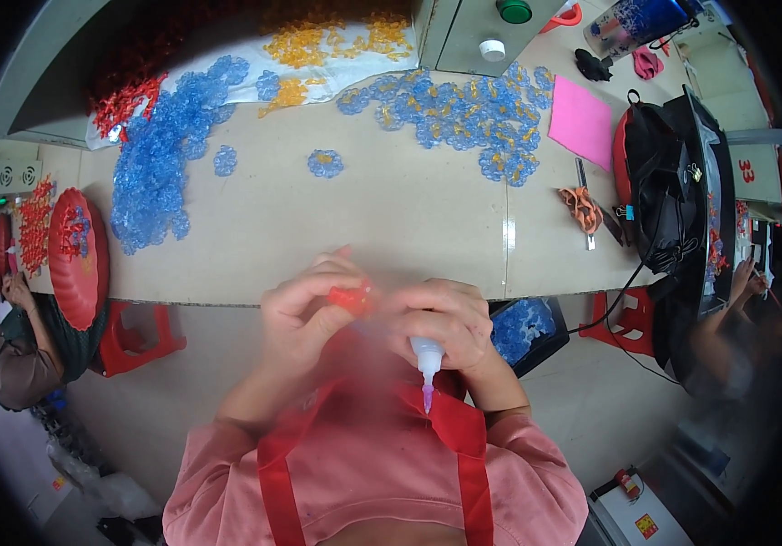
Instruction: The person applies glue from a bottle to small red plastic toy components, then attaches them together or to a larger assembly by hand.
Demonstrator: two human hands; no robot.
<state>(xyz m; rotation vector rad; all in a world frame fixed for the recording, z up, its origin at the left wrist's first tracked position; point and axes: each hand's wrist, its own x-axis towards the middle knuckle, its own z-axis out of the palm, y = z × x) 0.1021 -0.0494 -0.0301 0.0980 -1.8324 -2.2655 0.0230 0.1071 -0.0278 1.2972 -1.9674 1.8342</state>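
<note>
Close to the table's front edge, my left hand (pixel 304 309) pinches a small translucent red piece (pixel 352 298) between thumb and fingers. My right hand (pixel 450 320) is wrapped round a white squeeze bottle (pixel 426 353), its thin purple nozzle pointing down toward my red apron. A haze blurs the space between the hands. Beyond them on the table lies a blue flower-shaped piece (pixel 325 164) with yellow at its centre. A plain blue piece (pixel 224 161) is to its left, beside a heap of blue pieces (pixel 150 182). Several blue pieces with yellow centres (pixel 464 114) spread at the back.
Yellow pieces (pixel 304 44) and red pieces (pixel 127 105) lie under the grey cabinet (pixel 473 41). A scalloped red tray (pixel 90 273) stands left. Rightward are a pink square sheet (pixel 581 123), a black bag (pixel 659 173) and a dark bin (pixel 554 341). Other people sit at both sides.
</note>
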